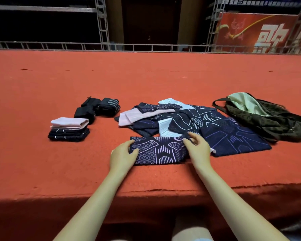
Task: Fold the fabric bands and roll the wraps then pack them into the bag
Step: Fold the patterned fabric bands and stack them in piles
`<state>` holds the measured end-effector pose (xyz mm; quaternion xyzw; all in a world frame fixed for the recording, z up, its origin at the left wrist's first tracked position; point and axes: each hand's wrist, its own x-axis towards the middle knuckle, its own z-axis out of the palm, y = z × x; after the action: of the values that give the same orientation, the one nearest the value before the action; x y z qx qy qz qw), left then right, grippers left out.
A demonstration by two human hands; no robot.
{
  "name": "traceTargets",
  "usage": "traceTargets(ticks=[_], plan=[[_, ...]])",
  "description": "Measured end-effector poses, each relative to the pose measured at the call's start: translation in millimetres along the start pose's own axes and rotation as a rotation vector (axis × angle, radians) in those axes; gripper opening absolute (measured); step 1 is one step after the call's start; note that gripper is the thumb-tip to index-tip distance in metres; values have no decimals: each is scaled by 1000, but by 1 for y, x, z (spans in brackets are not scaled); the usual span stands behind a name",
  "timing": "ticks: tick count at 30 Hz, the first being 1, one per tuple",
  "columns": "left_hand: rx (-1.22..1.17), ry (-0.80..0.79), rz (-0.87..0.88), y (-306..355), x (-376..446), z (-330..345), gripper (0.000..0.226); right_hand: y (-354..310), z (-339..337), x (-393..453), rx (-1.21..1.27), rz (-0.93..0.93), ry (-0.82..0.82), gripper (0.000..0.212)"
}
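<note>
A navy patterned band [159,150] is being folded near the surface [42,162] edge, held between both grips: the left hand [122,156] pinches its left end, the right hand [197,147] its right end. Next, one end is probably to be brought across. The unfolded pile [189,119] lies just beyond, the bag [268,122] further right. Large white characters are seen on a red banner [261,32], partly cut off.

You face a broad platform covered in red-orange felt [146,80], its near edge frayed. Behind it runs a low metal truss rail [146,47], with upright truss towers [102,23] against darkness and a red banner [261,33] at right.
</note>
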<state>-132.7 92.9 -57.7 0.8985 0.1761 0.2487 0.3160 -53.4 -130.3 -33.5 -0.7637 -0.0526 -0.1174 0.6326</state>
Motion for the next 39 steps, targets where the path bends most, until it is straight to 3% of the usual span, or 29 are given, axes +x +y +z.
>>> traceTargets(ticks=[8, 20, 24, 28, 32, 37, 39], plan=[[9, -12, -2, -2, 0, 0, 40, -6, 33, -16, -201, -233, -203, 13], [85, 19, 17, -3, -1, 3, 34, 4, 36, -25, -289, -432, -332, 14], [84, 14, 11, -2, -2, 2, 34, 4, 37, -25, -277, -383, -425, 25], [177, 38, 24, 1, -4, 3, 35, 11, 40, -21, -587, -472, -403, 36], [188, 180, 154, 7, -6, 4, 31, 10, 40, -17, -662, -320, -452, 52], [66, -42, 188, 34, 5, 15, 31, 11, 34, -8, -605, -256, -617, 56], [99, -123, 225, 41, 3, 28, 34, 12, 32, -7, -550, -261, -604, 50]])
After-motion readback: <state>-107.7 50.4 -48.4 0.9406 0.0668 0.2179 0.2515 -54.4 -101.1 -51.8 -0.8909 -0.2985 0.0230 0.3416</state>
